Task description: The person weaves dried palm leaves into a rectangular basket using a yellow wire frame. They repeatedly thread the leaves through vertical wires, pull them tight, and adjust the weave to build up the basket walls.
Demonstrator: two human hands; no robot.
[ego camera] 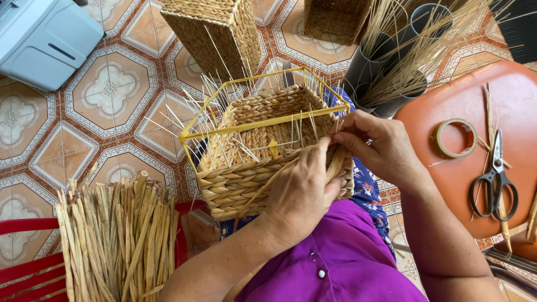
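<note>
Both hands, the left hand (302, 187) and the right hand (375, 145), were closed on a straw strand (334, 159) at the near wall of the half-woven basket (246, 173), whose lower rows seemed finished while the yellow wire frame (251, 123) above them stood bare.

So the floor (112, 89) is patterned tile in orange and cream. Past the left hand (302, 193), two finished woven baskets (215, 33) sit on it, and a grey-blue plastic box (45, 39) is way off to that hand's far left. Right of the right hand (380, 148) there's an orange stool (475, 112) carrying a tape roll (456, 138), scissors (495, 182) and some loose straws.
</note>
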